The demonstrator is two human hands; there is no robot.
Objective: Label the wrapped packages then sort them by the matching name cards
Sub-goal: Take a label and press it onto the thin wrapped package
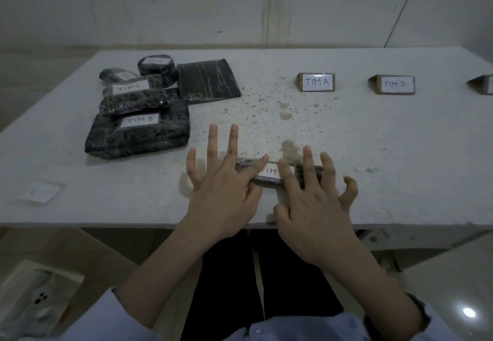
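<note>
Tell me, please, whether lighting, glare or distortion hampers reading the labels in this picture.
Head view: dim, even light; the wide angle slightly bows the table's near edge; a glare spot shines lower right; the TIM A card reads sharply; the label on the round package is too faint to read.

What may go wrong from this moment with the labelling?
The small package lies near the front edge of the table while the left hand and right hand press fingers on its label; a hard push might slide it off. The flat package beside the pile shows no label and may be forgotten.
</note>
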